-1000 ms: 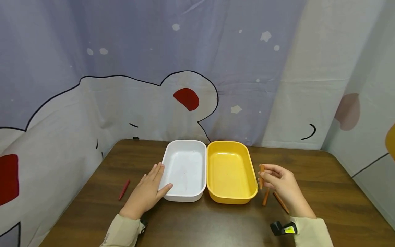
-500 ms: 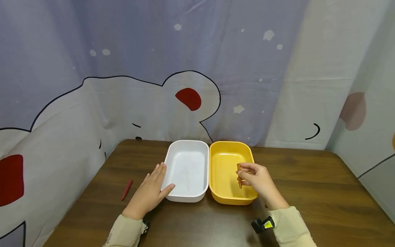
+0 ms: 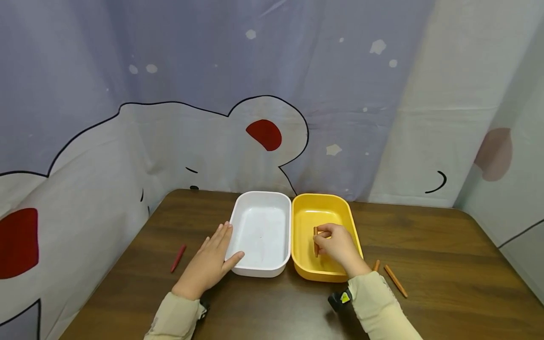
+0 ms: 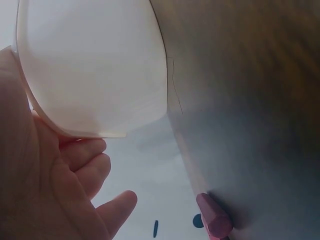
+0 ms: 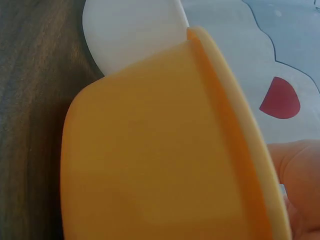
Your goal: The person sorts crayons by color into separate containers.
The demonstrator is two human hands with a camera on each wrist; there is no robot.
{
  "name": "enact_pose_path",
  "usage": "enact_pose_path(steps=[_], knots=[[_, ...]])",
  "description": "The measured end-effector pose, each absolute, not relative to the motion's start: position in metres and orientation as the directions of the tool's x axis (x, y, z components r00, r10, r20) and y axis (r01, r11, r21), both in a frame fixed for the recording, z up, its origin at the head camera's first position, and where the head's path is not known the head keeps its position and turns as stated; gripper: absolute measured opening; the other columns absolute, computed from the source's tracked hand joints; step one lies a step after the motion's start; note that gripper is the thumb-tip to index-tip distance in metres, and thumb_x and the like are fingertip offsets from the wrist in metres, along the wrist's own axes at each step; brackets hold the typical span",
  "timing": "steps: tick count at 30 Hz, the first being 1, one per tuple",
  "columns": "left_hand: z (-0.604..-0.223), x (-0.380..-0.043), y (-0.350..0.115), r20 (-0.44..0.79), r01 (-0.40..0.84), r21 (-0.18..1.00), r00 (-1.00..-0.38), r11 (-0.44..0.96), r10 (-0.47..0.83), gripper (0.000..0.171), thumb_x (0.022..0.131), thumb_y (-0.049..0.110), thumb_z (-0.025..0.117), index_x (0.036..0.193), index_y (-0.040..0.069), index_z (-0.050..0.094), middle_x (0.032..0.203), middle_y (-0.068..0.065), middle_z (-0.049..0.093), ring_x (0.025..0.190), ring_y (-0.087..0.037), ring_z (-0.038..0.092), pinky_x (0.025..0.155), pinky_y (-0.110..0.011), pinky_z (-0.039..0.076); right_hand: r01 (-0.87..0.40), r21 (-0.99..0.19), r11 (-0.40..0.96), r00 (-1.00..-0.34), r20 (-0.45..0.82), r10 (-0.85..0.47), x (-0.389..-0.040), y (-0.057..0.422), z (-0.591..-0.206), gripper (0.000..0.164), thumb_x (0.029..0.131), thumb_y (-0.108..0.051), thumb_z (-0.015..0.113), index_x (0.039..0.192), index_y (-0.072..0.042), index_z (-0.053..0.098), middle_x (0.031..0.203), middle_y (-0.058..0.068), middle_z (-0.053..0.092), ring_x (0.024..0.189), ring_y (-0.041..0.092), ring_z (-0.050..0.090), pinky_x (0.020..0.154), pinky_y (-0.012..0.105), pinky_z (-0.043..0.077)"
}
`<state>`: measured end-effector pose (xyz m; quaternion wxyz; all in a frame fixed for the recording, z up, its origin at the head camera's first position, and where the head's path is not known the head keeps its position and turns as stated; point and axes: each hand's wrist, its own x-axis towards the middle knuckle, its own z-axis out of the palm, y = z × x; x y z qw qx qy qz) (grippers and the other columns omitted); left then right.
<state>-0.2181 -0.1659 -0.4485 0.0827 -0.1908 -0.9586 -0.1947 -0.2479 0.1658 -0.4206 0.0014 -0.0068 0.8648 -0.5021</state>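
Orange stick (image 3: 316,242) over the yellow tray (image 3: 307,215), pinched in the right hand (image 3: 337,244); I cannot tell whether it touches bottom. Left hand (image 3: 205,268), fingers extended, touches the left side of the white tray (image 3: 260,236). I log two other orange sticks (image 3: 395,281) right, red stick (image 3: 178,258) left.

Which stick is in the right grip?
The orange stick over or inside the yellow tray, pinched in the right grip. The other two orange sticks lie on the table, as does the red one.

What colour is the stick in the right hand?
Orange-brown; the stick shows best in the head view.
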Motion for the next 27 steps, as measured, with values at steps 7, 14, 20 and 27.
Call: enact_pose_path(steps=[7, 14, 20, 27], knots=[[-0.448, -0.218, -0.165, 0.228, 0.397, 0.351, -0.915, 0.848, 0.334, 0.084, 0.102, 0.054, 0.052, 0.156, -0.005, 0.027, 0.164, -0.019, 0.024, 0.152, -0.036, 0.021, 0.117, -0.062, 0.026, -0.016, -0.879, 0.476, -1.0, 0.022, 0.007, -0.248, 0.165, -0.418, 0.032, 0.092, 0.001, 0.061, 0.121, 0.011, 0.064, 0.097, 0.019, 0.067, 0.074, 0.023, 0.071, 0.068, 0.033, 0.062], [-0.448, -0.218, -0.165, 0.222, 0.393, 0.345, -0.916, 0.852, 0.333, 0.084, 0.103, 0.054, 0.051, 0.157, -0.005, 0.027, 0.164, -0.019, 0.023, 0.153, -0.035, 0.02, 0.117, -0.062, 0.025, -0.106, -0.832, 0.544, -0.994, 0.101, -0.038, -0.237, 0.172, -0.408, 0.029, 0.093, -0.004, 0.064, 0.119, 0.007, 0.067, 0.099, 0.015, 0.069, 0.079, 0.024, 0.071, 0.071, 0.036, 0.061], [-0.448, -0.218, -0.166, 0.223, 0.393, 0.341, -0.916, 0.854, 0.332, 0.084, 0.102, 0.054, 0.052, 0.156, -0.005, 0.027, 0.164, -0.019, 0.023, 0.152, -0.036, 0.022, 0.117, -0.062, 0.026, -0.155, -0.79, 0.593, -0.987, 0.155, -0.052, -0.226, 0.186, -0.394, 0.029, 0.095, -0.007, 0.066, 0.122, 0.003, 0.068, 0.103, 0.013, 0.072, 0.087, 0.026, 0.07, 0.076, 0.038, 0.059], [-0.448, -0.218, -0.166, 0.227, 0.392, 0.342, -0.916, 0.854, 0.33, 0.084, 0.102, 0.054, 0.052, 0.156, -0.006, 0.028, 0.164, -0.019, 0.024, 0.152, -0.036, 0.022, 0.117, -0.062, 0.026, -0.195, -0.743, 0.641, -0.978, 0.194, -0.073, -0.213, 0.21, -0.382, 0.03, 0.097, -0.011, 0.067, 0.125, 0.0, 0.067, 0.11, 0.013, 0.072, 0.097, 0.03, 0.068, 0.082, 0.042, 0.058]])
